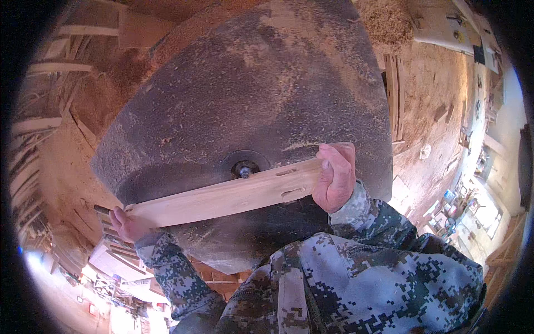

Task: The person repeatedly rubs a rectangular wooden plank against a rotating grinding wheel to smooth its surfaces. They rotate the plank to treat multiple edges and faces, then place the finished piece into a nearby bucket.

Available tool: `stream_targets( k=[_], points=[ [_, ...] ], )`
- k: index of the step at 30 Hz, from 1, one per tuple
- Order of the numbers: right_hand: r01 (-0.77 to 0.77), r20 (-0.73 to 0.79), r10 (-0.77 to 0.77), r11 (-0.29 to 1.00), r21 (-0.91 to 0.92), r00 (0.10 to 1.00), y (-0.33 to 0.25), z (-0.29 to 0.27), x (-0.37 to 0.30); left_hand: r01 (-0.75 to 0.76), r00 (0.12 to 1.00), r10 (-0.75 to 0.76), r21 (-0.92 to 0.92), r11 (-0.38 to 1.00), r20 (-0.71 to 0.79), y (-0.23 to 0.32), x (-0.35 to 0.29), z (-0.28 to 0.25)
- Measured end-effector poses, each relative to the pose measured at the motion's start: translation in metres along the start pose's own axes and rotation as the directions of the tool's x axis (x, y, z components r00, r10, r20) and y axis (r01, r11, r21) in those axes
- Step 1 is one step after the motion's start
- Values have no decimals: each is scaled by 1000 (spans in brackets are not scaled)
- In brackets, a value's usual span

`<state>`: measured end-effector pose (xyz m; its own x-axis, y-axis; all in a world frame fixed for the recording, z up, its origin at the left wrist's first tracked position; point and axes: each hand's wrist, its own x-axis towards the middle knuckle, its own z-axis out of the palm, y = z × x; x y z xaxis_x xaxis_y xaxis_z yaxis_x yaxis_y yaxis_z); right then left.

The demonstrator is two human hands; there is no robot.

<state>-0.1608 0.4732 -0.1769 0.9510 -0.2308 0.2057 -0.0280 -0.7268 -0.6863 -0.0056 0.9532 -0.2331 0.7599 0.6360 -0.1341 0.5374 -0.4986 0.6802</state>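
A long pale wooden board (222, 196) with two oblong slots near its right end lies slantwise over a dark machine table (222, 100). My right hand (335, 177) is closed round the board's right end, thumb and fingers wrapped over it. At the opposite end, my left hand (127, 224) grips the board, its fingers partly hidden. Just beyond the board's far edge a metal spindle (245, 170) rises from a round opening in the table. Board and spindle look very close; I cannot tell whether they touch.
Wood chips and dust cover parts of the table. A sawdust heap (384, 22) lies beyond at the far right. Several wooden pieces (28, 178) are stacked along the left. Long strips (394, 97) lie on the floor to the right of the table.
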Motion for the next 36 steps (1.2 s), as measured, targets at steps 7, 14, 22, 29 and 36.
stream_targets(
  k=[7,14,22,29,36],
  points=[
    [49,6,-49,999,-2,999,-9,-1,35,38,998,-42,84,996,47,-49,1,-41],
    [85,42,-86,996,5,995,-13,1,40,312,949,-315,-111,944,-8,-37,-46,-51],
    [135,82,-138,990,47,987,-20,5,48,488,853,-521,-327,809,-14,-22,-96,-64],
    [178,100,-182,983,52,978,-15,7,53,493,841,-541,-391,777,-16,-64,-106,-72],
    [211,93,-216,975,62,972,-12,11,54,440,884,-464,-238,866,-52,-94,-118,-82]
  ],
)
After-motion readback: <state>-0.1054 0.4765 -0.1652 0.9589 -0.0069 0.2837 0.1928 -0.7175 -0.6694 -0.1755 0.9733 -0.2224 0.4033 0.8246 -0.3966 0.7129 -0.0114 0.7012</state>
